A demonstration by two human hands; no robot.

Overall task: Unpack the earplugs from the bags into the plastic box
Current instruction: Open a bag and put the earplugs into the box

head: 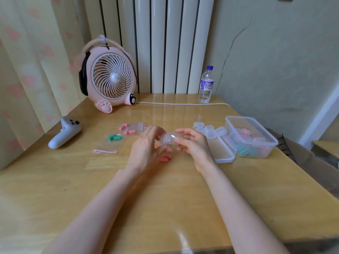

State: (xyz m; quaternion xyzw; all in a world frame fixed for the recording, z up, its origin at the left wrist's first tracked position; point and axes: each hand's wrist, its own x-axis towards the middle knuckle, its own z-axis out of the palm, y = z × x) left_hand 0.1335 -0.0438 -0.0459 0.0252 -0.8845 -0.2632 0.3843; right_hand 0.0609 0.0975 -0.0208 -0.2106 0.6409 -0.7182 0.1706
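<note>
- Two green earplugs (114, 137) are seen inside a clear bag (108, 145) at centre left, right of a white controller (64, 132). Pink earplugs (126, 130) lie at a second bag (137, 125) just above.
- At centre, a small clear case (167, 139) is gripped by the left hand (145, 149) and the right hand (192, 143). Its contents cannot be made out, and the left fingertips are hidden behind it.
- Orange earplugs (165, 158) lie loose on the table (73, 189) beneath, partly covered by the left hand.
- Small cases (211, 131) are crowded between the right hand and the plastic box (269, 143), with its lid (222, 149) alongside. Pink and green contents are blurred through its wall.
- Open tabletop lies in the lower frame. The box sits near the table's right edge.
</note>
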